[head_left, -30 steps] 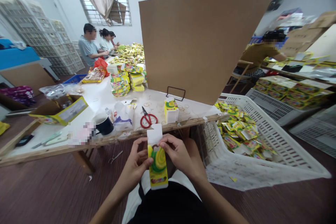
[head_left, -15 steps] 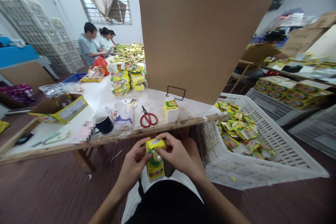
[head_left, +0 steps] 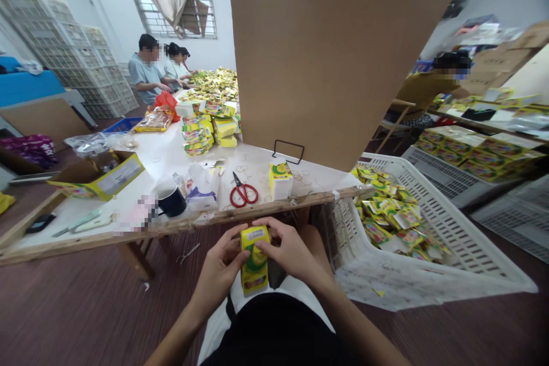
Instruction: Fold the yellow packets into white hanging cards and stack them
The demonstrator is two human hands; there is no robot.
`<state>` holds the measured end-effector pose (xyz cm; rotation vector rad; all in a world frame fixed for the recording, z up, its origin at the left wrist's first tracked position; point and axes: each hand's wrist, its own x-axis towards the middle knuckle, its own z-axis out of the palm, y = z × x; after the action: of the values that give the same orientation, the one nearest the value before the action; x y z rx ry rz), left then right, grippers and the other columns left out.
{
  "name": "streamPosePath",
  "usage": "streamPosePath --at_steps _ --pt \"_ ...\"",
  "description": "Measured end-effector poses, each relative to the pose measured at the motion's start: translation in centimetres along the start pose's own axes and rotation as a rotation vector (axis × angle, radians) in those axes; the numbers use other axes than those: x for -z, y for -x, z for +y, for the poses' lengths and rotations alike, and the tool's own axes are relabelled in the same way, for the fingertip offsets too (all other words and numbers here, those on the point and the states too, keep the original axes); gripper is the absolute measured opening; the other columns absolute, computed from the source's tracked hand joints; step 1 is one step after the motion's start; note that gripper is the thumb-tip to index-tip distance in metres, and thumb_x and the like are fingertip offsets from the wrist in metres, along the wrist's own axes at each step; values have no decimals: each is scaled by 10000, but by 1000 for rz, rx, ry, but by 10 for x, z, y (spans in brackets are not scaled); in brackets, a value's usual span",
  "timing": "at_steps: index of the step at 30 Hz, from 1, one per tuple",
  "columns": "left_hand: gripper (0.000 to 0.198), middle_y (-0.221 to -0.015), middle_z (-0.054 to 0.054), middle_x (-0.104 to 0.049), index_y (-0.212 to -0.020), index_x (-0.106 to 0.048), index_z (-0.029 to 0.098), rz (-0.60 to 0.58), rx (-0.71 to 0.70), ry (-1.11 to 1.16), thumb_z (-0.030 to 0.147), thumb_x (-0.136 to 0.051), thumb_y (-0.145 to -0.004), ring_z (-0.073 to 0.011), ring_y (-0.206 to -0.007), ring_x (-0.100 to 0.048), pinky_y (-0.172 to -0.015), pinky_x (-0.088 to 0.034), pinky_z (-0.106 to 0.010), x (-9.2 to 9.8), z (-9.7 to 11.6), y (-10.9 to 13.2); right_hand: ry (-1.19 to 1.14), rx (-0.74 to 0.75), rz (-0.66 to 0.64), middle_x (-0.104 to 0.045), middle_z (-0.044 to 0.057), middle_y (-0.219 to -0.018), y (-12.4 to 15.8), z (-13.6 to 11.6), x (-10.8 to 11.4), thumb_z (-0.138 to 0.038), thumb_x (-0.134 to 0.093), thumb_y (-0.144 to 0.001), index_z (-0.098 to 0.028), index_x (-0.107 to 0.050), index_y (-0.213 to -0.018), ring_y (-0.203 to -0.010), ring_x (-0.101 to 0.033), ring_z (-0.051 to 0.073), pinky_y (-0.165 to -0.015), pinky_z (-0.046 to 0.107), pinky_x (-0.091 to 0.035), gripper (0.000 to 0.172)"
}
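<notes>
Above my lap, both hands hold a small yellow and green printed card package (head_left: 256, 267), with a barcode on its upper flap. My left hand (head_left: 223, 260) grips its left edge, thumb on the front and fingers behind. On the opposite edge, my right hand (head_left: 283, 249) pinches it, its thumb pressing on the front. What lies behind or inside the package is hidden. Beyond my hands, on the table (head_left: 206, 218), lie red-handled scissors (head_left: 243, 191) and a block of yellow-topped cards (head_left: 281, 180).
A white plastic basket (head_left: 467, 274) full of yellow packages stands at my right. A large cardboard sheet (head_left: 338, 68) rises from the table by a black wire stand (head_left: 289, 151). A dark mug (head_left: 170, 201) and an open carton (head_left: 100, 177) are leftward. Co-workers (head_left: 148, 71) sit farther back.
The package's upper flap now faces me more, its barcode showing more fully. A shiny spot near my right thumb no longer shows. Both hands keep their hold.
</notes>
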<state>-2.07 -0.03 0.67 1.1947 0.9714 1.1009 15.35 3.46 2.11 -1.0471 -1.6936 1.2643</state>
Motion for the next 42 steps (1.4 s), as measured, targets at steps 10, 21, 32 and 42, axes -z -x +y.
streamPosePath --at_steps 10,21,32,42 --pt "515 -1103 -128 -675 -1272 -421 173 12 18 65 253 -629 -807 -260 -974 -653 -778 -527 -322 3 -1 2 391 15 95 -522 -58 -586 -2 5 -12 -209 -610 -717 -244 -542 -1067 -511 -491 116 -495 193 -320 358" --pt "513 -1063 -127 -688 -1236 -421 165 68 16 59 259 -655 -789 -261 -943 -665 -764 -530 -327 6 5 3 149 90 40 -514 -43 -616 -4 7 -8 -232 -527 -824 -202 -548 -1072 -549 -474 110 -523 202 -348 251" --pt "525 -1094 -119 -666 -1255 -412 187 55 19 31 285 -641 -793 -261 -981 -652 -836 -519 -378 -6 3 1 -94 89 210 -630 29 -803 1 11 -6 -330 -605 -803 -175 -629 -835 -701 -566 154 -630 262 -451 161" --pt "769 -1215 -198 -553 -1392 -226 168 71 82 -126 345 -649 -774 -265 -1017 -629 -909 -466 -444 -3 -17 -6 934 222 1064 -567 119 -1094 -36 27 130 -342 -561 -808 -176 -629 -937 -1068 -460 272 -942 429 -279 221"
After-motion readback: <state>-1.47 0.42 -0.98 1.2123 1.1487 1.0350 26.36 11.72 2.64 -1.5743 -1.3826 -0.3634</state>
